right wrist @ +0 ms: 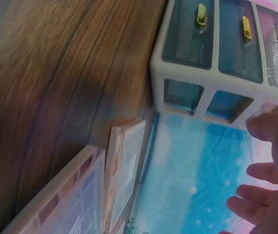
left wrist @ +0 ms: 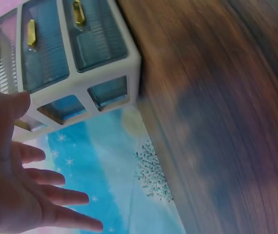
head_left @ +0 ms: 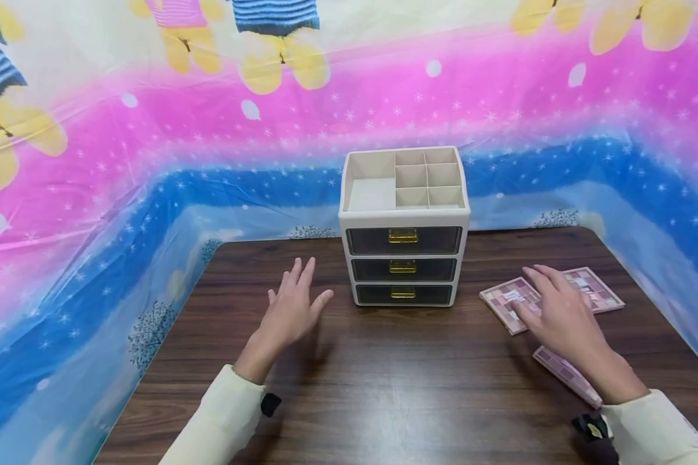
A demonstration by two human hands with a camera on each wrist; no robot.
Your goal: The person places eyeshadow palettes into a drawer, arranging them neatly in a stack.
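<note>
A person in cream sleeves [head_left: 223,410] holds 2 bare hands over a dark wood-grain table [head_left: 384,381], either side of a white desktop organizer [head_left: 404,218]. The left hand [head_left: 291,313] is spread, its thumb and fingers apart, in the air to the organizer's left and gripping nothing. The right hand [head_left: 567,316], fingers extended and slightly bent, is also spread and grips nothing, hovering over 3 pink makeup palettes at the right of the table.

A checkered palette [head_left: 500,305] lies to the left of the right hand's fingers, a 2nd checkered palette [head_left: 605,290] lies to their right, partly hidden by the hand, and a slim palette [head_left: 563,373] lies nearer the person, beneath the wrist and partly covered by the forearm.

The organizer stands upright near the table's back edge, its 3 dark, see-through drawers pushed in, each with a gold handle. Its top has 1 large compartment at left and 6 small compartments at right, in 3 rows of 2. A black object [head_left: 270,405] shows at each cuff. Behind, a pink, blue and white cloth [head_left: 384,113] with snowflakes and cartoon figures surrounds the table
</note>
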